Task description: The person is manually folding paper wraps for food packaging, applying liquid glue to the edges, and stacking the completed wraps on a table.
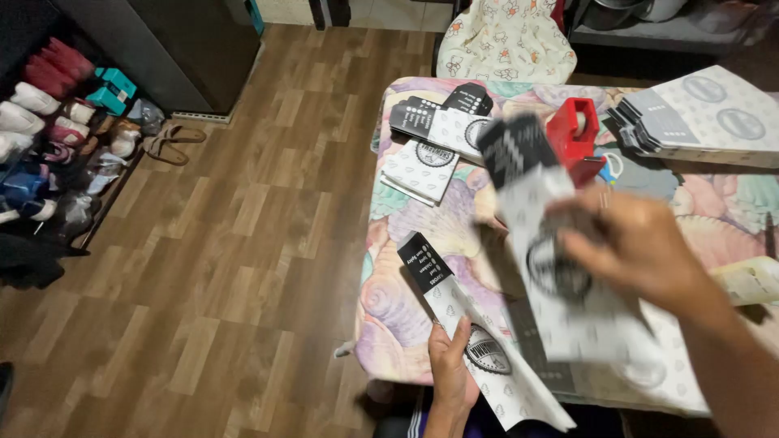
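My left hand [451, 369] holds a flat white and black printed carton blank [475, 345] at the near edge of the table [389, 316], which wears a pastel shell-patterned cover. My right hand [641, 247] grips a second, blurred carton blank [535, 235] and lifts it above the table's middle. A few folded cartons [434, 138] of the same print lie at the table's far left. A red tape dispenser [574, 134] stands just beyond the raised blank.
A stack of flat carton blanks [706, 118] sits at the table's far right. A pale plastic bottle [751, 280] lies at the right edge. Shoes on a low rack [57, 138] and sandals [172, 142] line the wooden floor at left. A patterned cushion [507, 40] lies behind the table.
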